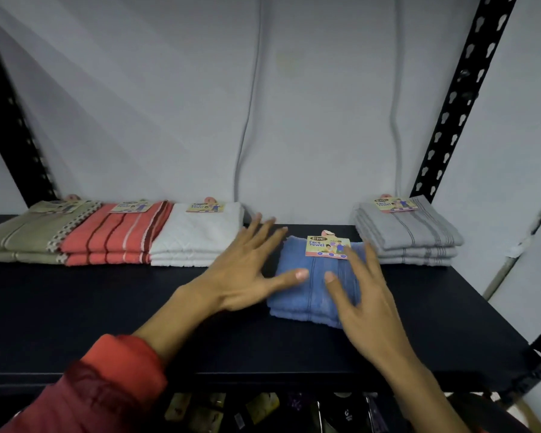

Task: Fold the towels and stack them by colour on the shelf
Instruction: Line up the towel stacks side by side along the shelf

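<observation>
- Head view: my left hand lies flat-fingered over the dark shelf, fingers spread and straight, gripping nothing. Its thumb tip reaches onto the left edge of the folded blue towel.
- My right hand is spread open too, fingers straight and fanned across the right half of the blue towel. It holds nothing, and I cannot tell whether the palm presses the cloth or hangs just above it.
- The blue towel lies between my two hands, folded into a small pad, with a paper label at its far edge, just beyond my right fingertips.
- Past my left fingertips, against the back wall, stands a white towel stack, touching a red striped stack further left, which in turn touches a beige stack at the far left.
- Beyond and to the right of my right hand sits a grey towel stack, just beside the blue towel's far right corner. Each stack bears a label like the blue one's.
- A black perforated upright rises behind the grey stack.
- My left forearm wears a red sleeve, pushed back from the wrist; my right forearm is bare.
- Below the shelf's front edge, near my wrists, lie dim packaged goods, too dark to tell.
</observation>
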Action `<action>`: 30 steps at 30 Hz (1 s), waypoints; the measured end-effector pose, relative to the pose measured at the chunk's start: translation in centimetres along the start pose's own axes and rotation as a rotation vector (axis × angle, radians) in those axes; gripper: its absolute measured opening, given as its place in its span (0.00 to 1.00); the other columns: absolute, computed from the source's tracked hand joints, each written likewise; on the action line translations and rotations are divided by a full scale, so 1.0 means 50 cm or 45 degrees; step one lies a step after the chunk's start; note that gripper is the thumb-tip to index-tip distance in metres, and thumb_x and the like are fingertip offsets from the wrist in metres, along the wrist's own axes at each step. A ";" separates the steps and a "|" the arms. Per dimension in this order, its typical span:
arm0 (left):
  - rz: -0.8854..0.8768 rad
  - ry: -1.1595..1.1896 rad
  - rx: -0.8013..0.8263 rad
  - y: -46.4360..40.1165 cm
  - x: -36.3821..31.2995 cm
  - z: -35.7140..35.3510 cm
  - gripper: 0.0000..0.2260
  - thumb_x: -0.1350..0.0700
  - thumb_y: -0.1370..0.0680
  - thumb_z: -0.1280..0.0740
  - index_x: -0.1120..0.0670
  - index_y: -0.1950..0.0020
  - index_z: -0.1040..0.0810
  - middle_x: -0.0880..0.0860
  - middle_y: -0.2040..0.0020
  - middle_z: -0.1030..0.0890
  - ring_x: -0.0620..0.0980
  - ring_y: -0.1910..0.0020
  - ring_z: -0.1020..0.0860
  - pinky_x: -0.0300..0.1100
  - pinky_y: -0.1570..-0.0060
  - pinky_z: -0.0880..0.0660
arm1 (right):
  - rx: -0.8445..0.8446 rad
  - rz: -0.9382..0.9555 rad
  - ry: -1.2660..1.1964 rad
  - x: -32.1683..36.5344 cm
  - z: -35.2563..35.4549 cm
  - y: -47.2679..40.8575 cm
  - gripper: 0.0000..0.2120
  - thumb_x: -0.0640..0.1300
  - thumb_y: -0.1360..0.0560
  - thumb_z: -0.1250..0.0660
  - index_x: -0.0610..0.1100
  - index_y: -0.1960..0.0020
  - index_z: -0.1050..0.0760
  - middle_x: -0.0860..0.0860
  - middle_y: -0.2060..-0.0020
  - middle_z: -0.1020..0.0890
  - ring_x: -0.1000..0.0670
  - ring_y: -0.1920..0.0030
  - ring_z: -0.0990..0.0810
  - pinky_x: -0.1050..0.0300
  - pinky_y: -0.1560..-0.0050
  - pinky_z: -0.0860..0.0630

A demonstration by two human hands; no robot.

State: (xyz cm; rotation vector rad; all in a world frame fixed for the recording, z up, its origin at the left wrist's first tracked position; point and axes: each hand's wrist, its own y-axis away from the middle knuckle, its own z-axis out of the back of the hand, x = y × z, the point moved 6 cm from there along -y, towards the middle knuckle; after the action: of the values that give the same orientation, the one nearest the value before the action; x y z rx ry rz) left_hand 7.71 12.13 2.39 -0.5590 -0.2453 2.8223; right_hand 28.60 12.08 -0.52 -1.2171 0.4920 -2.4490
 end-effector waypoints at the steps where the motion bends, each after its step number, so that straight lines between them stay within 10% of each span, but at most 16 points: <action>1: 0.048 -0.015 -0.092 0.000 0.034 0.022 0.44 0.23 0.26 0.51 0.46 0.16 0.50 0.47 0.16 0.56 0.43 0.20 0.65 0.48 0.20 0.61 | 0.075 0.005 0.064 -0.006 -0.019 -0.004 0.32 0.59 0.20 0.40 0.51 0.20 0.42 0.56 0.19 0.52 0.54 0.19 0.55 0.55 0.22 0.49; 8: 0.479 -0.342 -0.209 -0.022 0.243 0.041 0.34 0.32 0.20 0.60 0.44 0.17 0.48 0.54 0.16 0.50 0.56 0.17 0.54 0.56 0.20 0.57 | 0.315 0.023 0.230 -0.045 -0.105 -0.148 0.33 0.60 0.19 0.41 0.46 0.19 0.43 0.51 0.19 0.49 0.47 0.19 0.55 0.52 0.22 0.53; 19: 0.464 -0.332 -0.257 -0.013 0.267 0.017 0.38 0.30 0.26 0.66 0.40 0.18 0.46 0.51 0.16 0.48 0.52 0.17 0.53 0.53 0.20 0.58 | 0.358 0.233 0.128 0.004 -0.203 -0.264 0.30 0.53 0.19 0.36 0.42 0.21 0.39 0.50 0.21 0.40 0.49 0.20 0.46 0.61 0.25 0.51; 30: 0.492 -0.356 -0.319 -0.013 0.264 0.018 0.37 0.31 0.25 0.64 0.41 0.18 0.44 0.52 0.17 0.45 0.52 0.18 0.50 0.53 0.20 0.55 | 0.181 0.225 0.108 -0.013 -0.168 -0.274 0.31 0.63 0.21 0.40 0.46 0.25 0.31 0.48 0.25 0.31 0.48 0.24 0.37 0.47 0.24 0.38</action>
State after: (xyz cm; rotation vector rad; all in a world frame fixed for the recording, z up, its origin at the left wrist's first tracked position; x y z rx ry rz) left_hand -4.30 16.32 -1.30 -0.2781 -0.6104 3.2703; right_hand 19.90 25.59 0.53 -0.9732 0.4214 -2.3479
